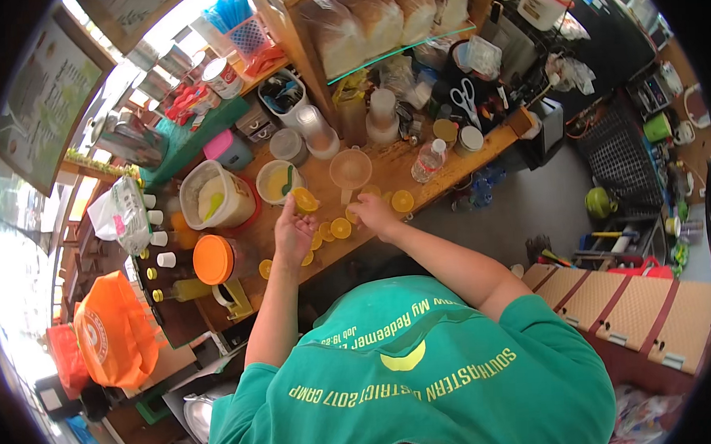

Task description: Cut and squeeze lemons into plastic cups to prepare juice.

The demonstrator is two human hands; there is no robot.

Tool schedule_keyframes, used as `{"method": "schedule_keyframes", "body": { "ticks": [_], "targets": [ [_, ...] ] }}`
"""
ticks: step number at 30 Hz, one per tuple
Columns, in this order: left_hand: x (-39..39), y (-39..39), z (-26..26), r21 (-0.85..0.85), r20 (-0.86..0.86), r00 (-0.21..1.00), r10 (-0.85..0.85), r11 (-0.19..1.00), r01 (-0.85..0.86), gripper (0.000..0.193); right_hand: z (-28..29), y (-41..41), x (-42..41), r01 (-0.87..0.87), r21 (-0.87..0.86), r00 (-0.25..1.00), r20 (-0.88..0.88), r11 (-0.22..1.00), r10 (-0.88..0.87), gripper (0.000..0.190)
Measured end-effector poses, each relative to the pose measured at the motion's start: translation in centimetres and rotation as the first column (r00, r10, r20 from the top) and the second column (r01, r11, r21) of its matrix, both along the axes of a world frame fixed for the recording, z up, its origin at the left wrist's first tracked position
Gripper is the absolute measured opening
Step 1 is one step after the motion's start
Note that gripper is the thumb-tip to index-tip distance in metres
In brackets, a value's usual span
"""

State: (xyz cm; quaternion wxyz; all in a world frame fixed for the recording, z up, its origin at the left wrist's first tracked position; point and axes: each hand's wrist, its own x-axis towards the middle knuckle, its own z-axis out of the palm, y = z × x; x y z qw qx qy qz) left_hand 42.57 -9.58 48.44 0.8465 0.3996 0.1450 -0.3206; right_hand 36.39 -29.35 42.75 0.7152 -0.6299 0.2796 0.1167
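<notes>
My left hand (296, 229) holds an orange half (305, 200) between thumb and fingers, its cut face showing, beside a white tub of yellow contents (279, 182) with a green spoon (287, 181) in it. My right hand (374, 214) reaches over the wooden counter, its fingertips at another cut orange piece (351, 214); whether it grips that piece is not clear. Several cut oranges lie near the counter's front edge, among them one half (340, 228) between my hands and one (402, 201) right of my right hand. A round plastic strainer (351, 169) lies just beyond my hands.
A square tub with a lime-green scoop (213, 195) and a jar with an orange lid (214, 260) stand at the left. A clear plastic bottle (429, 161) stands right of the strainer. Stacked plastic cups (316, 131), lidded jars (445, 130) and white-handled scissors (464, 102) are farther back.
</notes>
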Motion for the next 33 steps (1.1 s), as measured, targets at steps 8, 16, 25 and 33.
{"method": "schedule_keyframes", "body": {
  "ticks": [8, 16, 25, 33],
  "targets": [
    [-1.5, 4.8, 0.2, 0.057, -0.016, 0.996, 0.089, 0.994, -0.088, 0.037, -4.7, 2.0, 5.3, 0.429, 0.504, 0.894, -0.355, 0.749, -0.273, 0.01],
    [-7.5, 10.8, -1.0, -0.045, -0.012, 0.981, 0.192, 0.98, -0.193, 0.038, -5.7, 2.3, 4.7, 0.348, 0.36, 0.931, -0.238, 0.866, -0.276, 0.007],
    [-13.2, 13.2, -2.1, -0.062, -0.011, 0.926, 0.377, 0.924, -0.377, 0.041, -0.3, -0.1, -0.4, -0.063, 0.082, 0.992, -0.106, 0.995, 0.072, 0.026],
    [-14.5, 14.7, -1.6, 0.037, 0.036, 0.899, 0.436, 0.899, -0.437, 0.034, 3.6, 2.0, 0.9, -0.484, 0.019, 0.869, -0.112, 0.875, 0.483, 0.029]
  ]
}}
